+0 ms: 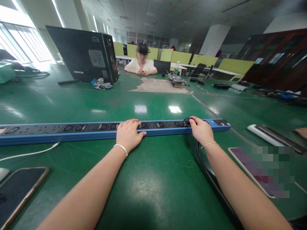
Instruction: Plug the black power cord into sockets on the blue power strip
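Note:
A long blue power strip (pixel 83 136) with a row of black sockets lies across the green table. My left hand (pixel 129 134) rests over its middle, fingers wrapped over the far edge and thumb along the near side. Near the strip's right end my right hand (pixel 201 129) grips a black plug (pixel 186 121) at one of the sockets; how deep it sits is hidden. From under that hand a black cable (pixel 206 169) runs down to the lower right.
Phones lie at the lower left (pixel 21 191) and right (pixel 259 172). A white cable (pixel 31 154) is at left. Farther back are a black computer case (pixel 81 54), gloves (pixel 102 84), a bottle (pixel 176 68) and a seated person (pixel 141 64).

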`<state>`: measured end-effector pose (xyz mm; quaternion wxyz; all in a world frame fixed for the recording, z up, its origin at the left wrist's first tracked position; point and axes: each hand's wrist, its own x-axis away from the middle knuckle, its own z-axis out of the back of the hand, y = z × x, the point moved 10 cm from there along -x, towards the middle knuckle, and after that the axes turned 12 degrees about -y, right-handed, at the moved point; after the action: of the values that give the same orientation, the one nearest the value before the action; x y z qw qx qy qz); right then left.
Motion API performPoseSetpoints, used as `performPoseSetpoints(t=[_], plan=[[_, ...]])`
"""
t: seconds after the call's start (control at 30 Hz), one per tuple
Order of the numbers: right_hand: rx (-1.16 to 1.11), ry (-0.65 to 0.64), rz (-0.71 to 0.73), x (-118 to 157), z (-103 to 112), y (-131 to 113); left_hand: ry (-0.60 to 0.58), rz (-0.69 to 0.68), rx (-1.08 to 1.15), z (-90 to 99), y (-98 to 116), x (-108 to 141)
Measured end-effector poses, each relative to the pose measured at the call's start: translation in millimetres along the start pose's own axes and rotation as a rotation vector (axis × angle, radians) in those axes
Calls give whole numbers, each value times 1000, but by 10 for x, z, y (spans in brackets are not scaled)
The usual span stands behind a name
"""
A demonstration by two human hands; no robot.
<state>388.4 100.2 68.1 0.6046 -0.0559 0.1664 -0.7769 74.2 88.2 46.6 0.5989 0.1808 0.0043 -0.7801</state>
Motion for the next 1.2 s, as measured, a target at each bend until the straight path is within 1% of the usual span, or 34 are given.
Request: performPoseSetpoints(t=[0.17,0.3,0.47,0.7,0.9,0.97,1.1,1.13,1.17,1.2], plan=[[157,-37,-52,60,-12,-95,17,-11,-5,9,8,3],[293,-60,-42,157,-59,-247,20,-12,-6,9,12,5],[333,-41,-57,244,-104,-290,16,-16,4,9,14,9],[192,-11,-73,231,-128,-169,-10,-11,3,-5,17,5],[18,80,-34,198,-131,-94,-29,12,12,-22,-5,-2],[-45,144,-12,210,-48,-78,-33,18,8,-28,-11,-4],[-182,374,45,317,294,-43,-37,23,4,-29,-13,-5],[-214,393,55,337,335,-37,-40,25,6,-30,-14,-5],[-241,379,64,344,336,-41,-43,26,7,-33,-14,-5],[-262,335,71,342,296,-60,-46,27,9,-34,-16,-5]])
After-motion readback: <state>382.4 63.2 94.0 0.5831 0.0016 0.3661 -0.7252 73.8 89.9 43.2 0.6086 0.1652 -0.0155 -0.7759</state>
